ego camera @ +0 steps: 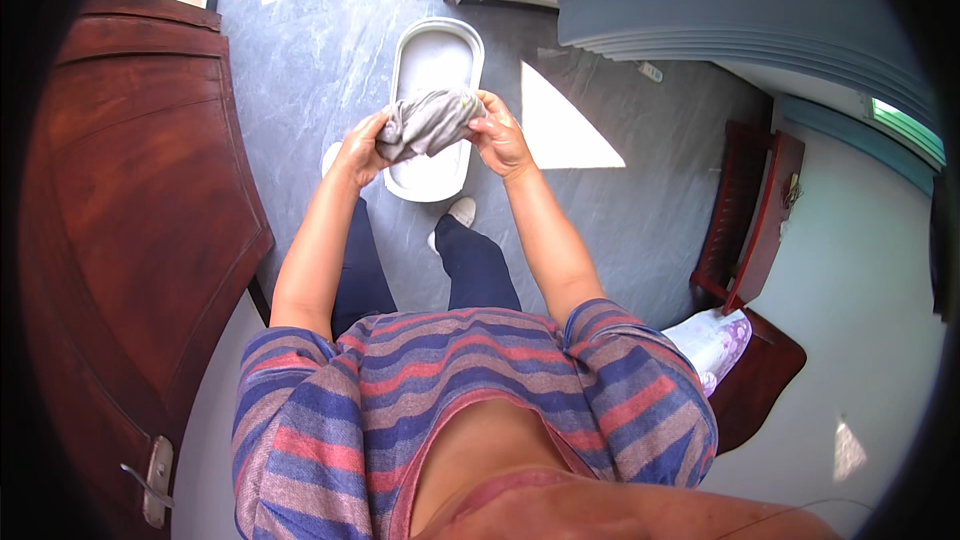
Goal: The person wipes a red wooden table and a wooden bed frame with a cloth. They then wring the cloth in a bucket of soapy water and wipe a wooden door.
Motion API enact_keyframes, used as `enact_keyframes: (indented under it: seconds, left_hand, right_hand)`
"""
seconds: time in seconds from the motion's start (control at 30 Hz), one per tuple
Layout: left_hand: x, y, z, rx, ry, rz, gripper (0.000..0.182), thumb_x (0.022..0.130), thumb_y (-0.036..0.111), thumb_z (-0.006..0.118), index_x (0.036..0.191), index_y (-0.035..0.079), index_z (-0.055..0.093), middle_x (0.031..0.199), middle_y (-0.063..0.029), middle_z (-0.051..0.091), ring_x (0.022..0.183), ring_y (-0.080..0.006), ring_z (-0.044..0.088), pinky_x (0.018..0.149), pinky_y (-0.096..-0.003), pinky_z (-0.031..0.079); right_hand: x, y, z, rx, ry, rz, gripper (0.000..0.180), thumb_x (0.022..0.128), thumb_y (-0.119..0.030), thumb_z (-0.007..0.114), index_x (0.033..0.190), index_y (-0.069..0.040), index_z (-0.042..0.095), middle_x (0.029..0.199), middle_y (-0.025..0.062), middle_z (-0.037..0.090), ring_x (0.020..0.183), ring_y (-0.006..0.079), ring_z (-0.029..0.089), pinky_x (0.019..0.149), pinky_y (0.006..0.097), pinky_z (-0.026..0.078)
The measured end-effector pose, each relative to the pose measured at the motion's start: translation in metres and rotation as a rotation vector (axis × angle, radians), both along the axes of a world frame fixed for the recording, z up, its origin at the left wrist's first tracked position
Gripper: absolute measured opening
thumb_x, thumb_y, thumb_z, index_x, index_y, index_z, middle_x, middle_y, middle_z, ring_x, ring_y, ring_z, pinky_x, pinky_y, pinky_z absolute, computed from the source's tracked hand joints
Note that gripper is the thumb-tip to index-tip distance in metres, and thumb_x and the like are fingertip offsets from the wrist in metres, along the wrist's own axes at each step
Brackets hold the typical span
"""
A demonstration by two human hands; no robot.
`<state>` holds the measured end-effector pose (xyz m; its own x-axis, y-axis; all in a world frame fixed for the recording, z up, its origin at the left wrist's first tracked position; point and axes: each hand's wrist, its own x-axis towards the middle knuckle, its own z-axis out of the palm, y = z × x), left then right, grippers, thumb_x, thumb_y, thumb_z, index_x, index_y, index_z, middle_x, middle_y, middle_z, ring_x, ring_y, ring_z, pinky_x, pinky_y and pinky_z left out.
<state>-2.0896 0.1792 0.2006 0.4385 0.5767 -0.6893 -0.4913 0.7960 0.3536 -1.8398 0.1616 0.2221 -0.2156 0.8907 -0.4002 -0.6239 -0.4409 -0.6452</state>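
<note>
A crumpled grey cloth point(431, 120) is held up between both hands, over an oval white basin point(427, 184) on the grey floor. My left hand point(362, 150) grips the cloth's left end, and my right hand point(499, 136) pinches its right end between thumb and fingers. The cloth covers the middle of the basin from view. Pale liquid or a pale bottom shows inside the basin; which of the two, I cannot tell.
On the left stands a dark red wooden door point(142, 187) with a metal handle. Blue curtain-like fabric point(735, 7) hangs at the upper right. A red wooden piece of furniture point(750, 217) is at the right, near a white and purple cloth point(712, 341). My shoes are just beside the basin.
</note>
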Motion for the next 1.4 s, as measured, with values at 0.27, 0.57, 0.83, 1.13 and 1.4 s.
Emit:
enact_keyframes:
  seconds: [0.27,0.57,0.83,1.13,1.4]
  left_hand:
    - [0.017,-0.073,0.161,0.445,0.082,-0.214,0.057,0.083,0.04,0.066,0.127,0.006,0.053,0.107,-0.0072,0.067,0.084,-0.0187,0.067,0.068,-0.0338,0.056]
    - [-0.013,-0.044,0.342,0.766,0.108,0.114,0.013,0.079,0.002,0.063,0.082,0.008,0.052,0.081,-0.0048,0.063,0.069,-0.0108,0.06,0.062,-0.0244,0.051]
    - [-0.064,-0.033,0.438,0.873,0.082,0.097,0.04,0.083,0.009,0.07,0.116,0.005,0.049,0.104,-0.0085,0.061,0.093,-0.0144,0.061,0.079,-0.0279,0.052]
    - [-0.137,-0.043,0.485,1.139,1.109,-0.274,0.039,0.078,0.016,0.074,0.114,0.002,0.065,0.101,-0.0033,0.06,0.09,-0.0146,0.058,0.082,-0.028,0.047]
    - [-0.159,-0.074,0.515,0.991,0.425,0.141,0.029,0.093,0.025,0.063,0.106,-0.001,0.063,0.092,-0.0048,0.064,0.086,-0.012,0.061,0.073,-0.0252,0.05]
  right_hand:
    - [0.0,0.0,0.177,0.224,0.446,0.043,0.036,0.085,0.004,0.051,0.12,-0.004,0.05,0.124,0.0199,0.058,0.115,0.0303,0.058,0.102,0.0423,0.046]
    - [0.02,-0.005,0.315,0.908,-1.267,0.347,0.03,0.075,-0.003,0.051,0.105,0.0,0.057,0.102,0.0145,0.059,0.09,0.024,0.06,0.079,0.0361,0.05]
    - [-0.005,0.017,0.377,0.884,-1.008,0.151,0.028,0.079,-0.002,0.052,0.105,-0.002,0.063,0.097,0.007,0.065,0.093,0.0168,0.06,0.085,0.0296,0.047]
    - [-0.053,0.031,0.44,1.047,-0.87,0.168,0.028,0.084,-0.012,0.055,0.109,-0.004,0.066,0.097,0.0055,0.066,0.092,0.0145,0.06,0.085,0.0284,0.047]
    - [-0.096,0.048,0.421,1.047,-0.931,0.418,0.026,0.088,-0.015,0.058,0.11,-0.005,0.064,0.1,0.0078,0.065,0.095,0.0188,0.06,0.086,0.0326,0.048]
